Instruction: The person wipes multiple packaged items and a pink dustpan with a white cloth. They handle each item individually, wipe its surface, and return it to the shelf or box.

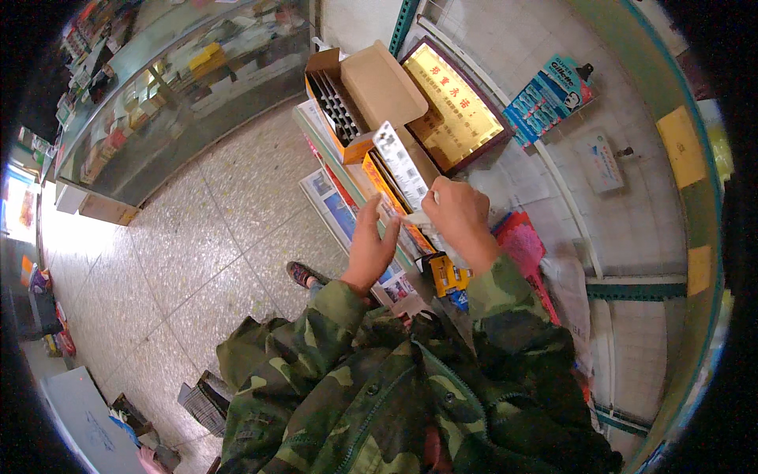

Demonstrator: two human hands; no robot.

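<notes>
My right hand (pixel 463 216) is closed with its fingers pinching a thin white piece (pixel 419 219), blurred and partly hidden by the fingers. Left of it, my left hand (pixel 374 246) has thumb and fingers apart; whether its thumb tip touches the white piece I cannot tell. Beneath both hands lies a long, narrow orange-and-yellow box (pixel 388 192), its top open. A white printed panel (pixel 402 159) with rows of small marks stands along that box. Just beyond is a larger carton (pixel 353 148) with its brown lid (pixel 385 83) raised and rows of dark, white-banded items inside.
A gold framed plaque (pixel 453 106) leans against the wall grid behind the boxes. Hanging there is a blue Gillette razor card (pixel 548 101). Yellow packs (pixel 447 275) and a pink item (pixel 521 243) sit near my right forearm. Across the tiled floor (pixel 207 237) stands a glass display counter (pixel 195 112).
</notes>
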